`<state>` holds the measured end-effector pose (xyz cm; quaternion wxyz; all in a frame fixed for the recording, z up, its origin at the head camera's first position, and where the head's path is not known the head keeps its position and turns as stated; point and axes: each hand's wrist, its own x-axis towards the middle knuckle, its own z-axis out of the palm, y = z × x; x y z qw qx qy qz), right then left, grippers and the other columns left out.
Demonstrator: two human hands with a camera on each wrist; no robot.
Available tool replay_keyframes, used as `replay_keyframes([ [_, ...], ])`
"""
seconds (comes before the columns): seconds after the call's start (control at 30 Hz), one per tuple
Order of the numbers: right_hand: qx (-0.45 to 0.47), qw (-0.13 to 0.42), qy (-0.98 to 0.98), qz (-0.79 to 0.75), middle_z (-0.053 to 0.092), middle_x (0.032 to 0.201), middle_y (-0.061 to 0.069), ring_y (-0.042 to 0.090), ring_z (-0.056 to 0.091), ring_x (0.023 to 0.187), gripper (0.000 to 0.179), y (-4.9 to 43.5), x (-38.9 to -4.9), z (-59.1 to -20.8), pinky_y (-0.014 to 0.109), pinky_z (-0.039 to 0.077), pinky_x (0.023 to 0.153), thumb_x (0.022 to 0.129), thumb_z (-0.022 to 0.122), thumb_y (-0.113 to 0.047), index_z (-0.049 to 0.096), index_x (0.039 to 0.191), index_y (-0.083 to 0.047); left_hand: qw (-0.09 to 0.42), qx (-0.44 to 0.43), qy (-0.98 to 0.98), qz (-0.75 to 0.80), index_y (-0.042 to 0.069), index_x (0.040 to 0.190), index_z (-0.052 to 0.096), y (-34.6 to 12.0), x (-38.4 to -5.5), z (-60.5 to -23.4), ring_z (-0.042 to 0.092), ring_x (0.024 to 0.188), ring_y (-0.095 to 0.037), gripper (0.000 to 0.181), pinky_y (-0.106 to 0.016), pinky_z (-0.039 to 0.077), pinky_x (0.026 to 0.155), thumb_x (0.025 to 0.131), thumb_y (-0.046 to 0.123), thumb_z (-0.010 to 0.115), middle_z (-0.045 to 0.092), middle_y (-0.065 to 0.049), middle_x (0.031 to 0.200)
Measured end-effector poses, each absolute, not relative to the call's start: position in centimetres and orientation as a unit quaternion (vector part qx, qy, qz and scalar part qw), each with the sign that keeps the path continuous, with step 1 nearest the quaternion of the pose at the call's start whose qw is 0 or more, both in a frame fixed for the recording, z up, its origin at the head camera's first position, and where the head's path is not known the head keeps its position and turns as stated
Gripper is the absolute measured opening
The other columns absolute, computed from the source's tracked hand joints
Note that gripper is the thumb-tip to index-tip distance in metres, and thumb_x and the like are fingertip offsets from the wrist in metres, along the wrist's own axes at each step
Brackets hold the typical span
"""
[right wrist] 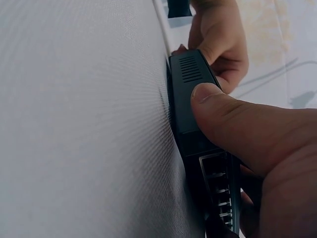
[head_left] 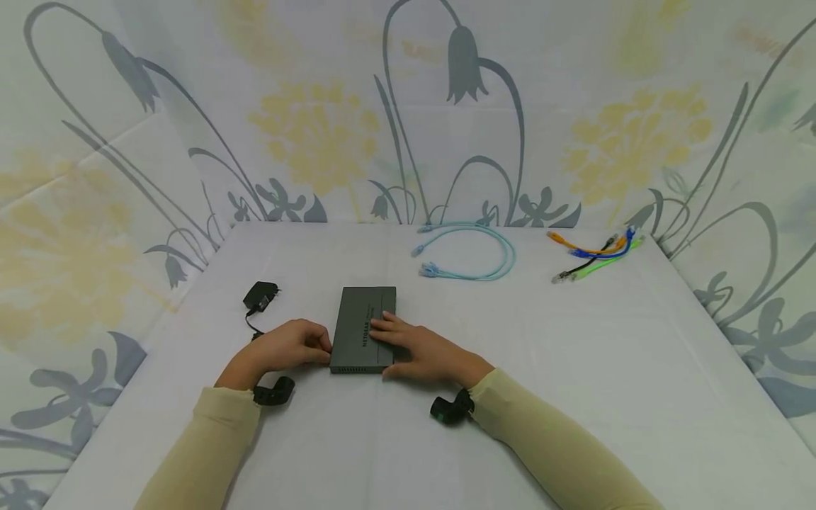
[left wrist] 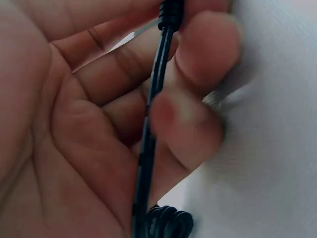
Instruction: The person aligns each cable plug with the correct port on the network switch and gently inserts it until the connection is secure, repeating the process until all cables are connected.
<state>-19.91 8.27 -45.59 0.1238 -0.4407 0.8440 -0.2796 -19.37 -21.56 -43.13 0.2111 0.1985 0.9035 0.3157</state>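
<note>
A dark grey NETGEAR network switch [head_left: 350,326] lies flat on the white-covered table. My right hand [head_left: 433,354] holds it at its right side, fingers over the top; in the right wrist view the thumb [right wrist: 210,96] presses near the vented end, beside a row of ports [right wrist: 221,193]. At the switch's left edge is my left hand [head_left: 295,347], gripping the black power cable [left wrist: 148,134] near its ribbed connector end [left wrist: 171,17]. The connector's tip is hidden, so I cannot tell whether it sits in the switch. A black power adapter [head_left: 260,295] lies beyond the left hand.
Light-blue network cables [head_left: 506,255] lie looped at the table's back middle. Several short cables, including an orange one [head_left: 567,242], a black one [head_left: 580,268] and a green one [head_left: 599,266], lie in a bunch at the back right. A flower-patterned curtain [head_left: 446,142] stands behind.
</note>
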Motion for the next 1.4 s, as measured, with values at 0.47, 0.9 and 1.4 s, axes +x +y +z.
replay_keyframes([
  [0.47,-0.442,0.116,0.846,-0.276,0.021,0.161,-0.012,0.011,0.005,0.152,0.072,8.3,-20.0,-45.9,0.043,0.027,0.118,0.091,0.064,-0.045,0.033,0.153,-0.023,0.190,0.201,0.917,0.287,0.018,0.081,0.072,-21.4,-19.3,-42.6,0.055,0.071,-0.013,0.004,-0.029,0.047,0.062,0.083,0.018,0.075,0.067,0.006,0.078],
  [0.9,-0.437,0.124,0.847,-0.276,0.020,0.162,-0.010,0.012,0.005,0.152,0.072,8.2,-19.6,-45.2,0.046,0.025,0.119,0.091,0.065,-0.042,0.034,0.152,-0.021,0.177,0.202,0.922,0.280,0.019,0.081,0.072,-21.2,-19.0,-42.5,0.055,0.073,-0.012,0.004,-0.028,0.047,0.064,0.083,0.019,0.075,0.067,0.007,0.080],
  [1.4,-0.439,0.125,0.855,-0.245,0.019,0.163,-0.005,0.016,0.008,0.152,0.069,7.5,-20.8,-44.9,0.042,0.026,0.119,0.094,0.062,-0.041,0.034,0.152,-0.018,0.136,0.211,0.930,0.269,0.018,0.091,0.073,-21.7,-19.6,-42.8,0.059,0.082,-0.010,0.004,-0.030,0.049,0.074,0.089,0.018,0.069,0.071,0.006,0.091],
])
